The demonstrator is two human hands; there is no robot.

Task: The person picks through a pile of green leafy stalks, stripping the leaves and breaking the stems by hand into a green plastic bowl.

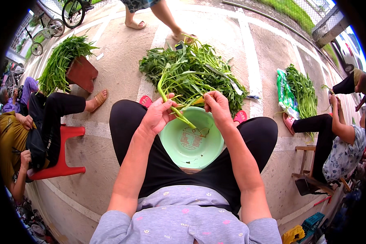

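Note:
My left hand [157, 116] is closed around a thick green water spinach stem [184, 118], whose lower end reaches over the light green plastic basin [210, 152]. My right hand [218, 106] is pinched at the level of the basin's far rim, with a yellowish leaf [199, 101] at its fingertips. A few small leaf scraps lie inside the basin, which sits between my knees. Just beyond both hands, a big heap of water spinach [162, 61] is spread on the ground.
At left, a seated person is on a red plastic stool [63, 158], near greens [63, 61] on a brown support [81, 74]. At right, another person sits by a green bunch [303, 91] and a plastic bag [286, 93]. Someone's sandalled feet [136, 25] stand behind the heap.

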